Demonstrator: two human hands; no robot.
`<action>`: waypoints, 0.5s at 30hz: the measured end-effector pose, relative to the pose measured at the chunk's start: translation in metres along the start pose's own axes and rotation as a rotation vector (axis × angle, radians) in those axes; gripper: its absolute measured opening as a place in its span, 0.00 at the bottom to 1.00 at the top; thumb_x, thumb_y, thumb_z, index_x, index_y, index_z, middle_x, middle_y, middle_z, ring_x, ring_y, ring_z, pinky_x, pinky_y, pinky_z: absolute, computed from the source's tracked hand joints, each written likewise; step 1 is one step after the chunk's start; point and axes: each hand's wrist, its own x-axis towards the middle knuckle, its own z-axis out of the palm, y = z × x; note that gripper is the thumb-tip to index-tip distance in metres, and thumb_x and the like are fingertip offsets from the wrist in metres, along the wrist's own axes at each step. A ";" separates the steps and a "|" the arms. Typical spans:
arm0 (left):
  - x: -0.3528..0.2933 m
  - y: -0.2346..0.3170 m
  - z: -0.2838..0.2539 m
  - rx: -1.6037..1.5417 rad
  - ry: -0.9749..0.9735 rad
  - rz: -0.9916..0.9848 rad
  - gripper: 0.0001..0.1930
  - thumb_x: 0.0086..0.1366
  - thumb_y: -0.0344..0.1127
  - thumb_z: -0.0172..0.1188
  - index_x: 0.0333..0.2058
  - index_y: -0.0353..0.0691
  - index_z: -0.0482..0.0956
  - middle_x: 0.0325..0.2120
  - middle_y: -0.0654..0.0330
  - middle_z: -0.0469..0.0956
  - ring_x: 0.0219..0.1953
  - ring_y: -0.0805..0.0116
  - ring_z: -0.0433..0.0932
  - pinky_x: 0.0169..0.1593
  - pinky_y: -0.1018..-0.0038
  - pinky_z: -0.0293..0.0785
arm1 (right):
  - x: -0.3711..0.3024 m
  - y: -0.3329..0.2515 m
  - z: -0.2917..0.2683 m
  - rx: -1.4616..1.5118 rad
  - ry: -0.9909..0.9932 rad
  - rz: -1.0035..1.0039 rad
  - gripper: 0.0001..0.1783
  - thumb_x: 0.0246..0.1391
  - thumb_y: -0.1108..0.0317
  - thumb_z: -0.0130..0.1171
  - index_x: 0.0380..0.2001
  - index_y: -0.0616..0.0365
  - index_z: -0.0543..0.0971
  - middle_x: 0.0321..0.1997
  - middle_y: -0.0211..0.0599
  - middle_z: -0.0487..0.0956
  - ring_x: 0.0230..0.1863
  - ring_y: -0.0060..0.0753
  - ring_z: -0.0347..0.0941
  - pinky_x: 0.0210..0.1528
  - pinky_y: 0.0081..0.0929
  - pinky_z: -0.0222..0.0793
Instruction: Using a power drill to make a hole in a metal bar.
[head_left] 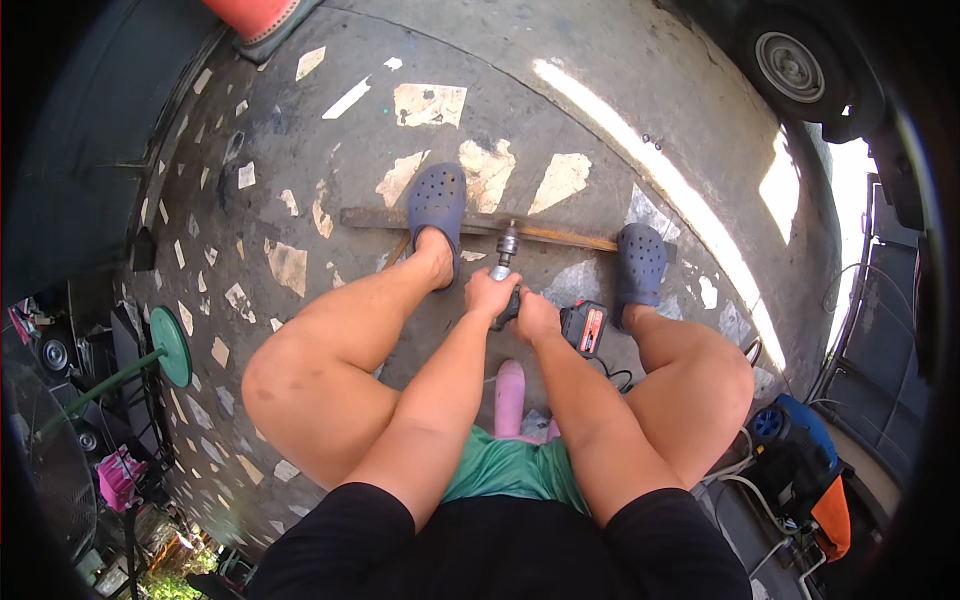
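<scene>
I see a long, narrow, brown wooden plank [565, 236] lying crosswise, greyed toward its left end and warmer-toned toward its right. On the plank's near side I have a black power drill [503, 268], its silver metal chuck [508, 241] aimed at the plank's middle; whether the tip touches, I can't tell.

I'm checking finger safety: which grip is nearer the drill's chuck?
Left. The left-hand grip is close behind the chuck; the right-hand grip is farther back, to its right.
</scene>
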 end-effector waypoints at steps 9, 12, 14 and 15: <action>-0.002 -0.001 -0.012 -0.078 0.029 -0.076 0.35 0.48 0.56 0.73 0.47 0.32 0.86 0.46 0.39 0.85 0.51 0.42 0.84 0.57 0.55 0.77 | 0.009 0.003 0.006 -0.078 -0.024 -0.060 0.24 0.52 0.57 0.69 0.52 0.51 0.79 0.52 0.54 0.84 0.55 0.59 0.80 0.58 0.52 0.76; -0.003 0.001 -0.010 -0.090 0.011 -0.053 0.35 0.48 0.56 0.74 0.46 0.31 0.86 0.45 0.38 0.85 0.50 0.42 0.84 0.57 0.56 0.77 | 0.013 0.004 0.008 -0.031 0.016 -0.037 0.25 0.51 0.57 0.70 0.52 0.51 0.79 0.52 0.54 0.84 0.56 0.58 0.80 0.59 0.51 0.76; -0.005 0.007 -0.003 -0.067 -0.012 -0.017 0.35 0.48 0.57 0.73 0.46 0.31 0.86 0.44 0.38 0.85 0.50 0.42 0.84 0.56 0.56 0.77 | 0.013 0.011 0.008 0.043 0.057 0.043 0.24 0.51 0.58 0.69 0.51 0.51 0.80 0.51 0.55 0.84 0.56 0.59 0.80 0.58 0.51 0.76; -0.005 0.010 0.001 -0.048 -0.034 0.002 0.35 0.48 0.57 0.73 0.46 0.31 0.86 0.44 0.38 0.85 0.50 0.42 0.84 0.56 0.56 0.77 | 0.011 0.016 0.008 0.026 0.057 0.026 0.23 0.52 0.58 0.69 0.51 0.52 0.80 0.51 0.55 0.84 0.56 0.59 0.80 0.58 0.52 0.76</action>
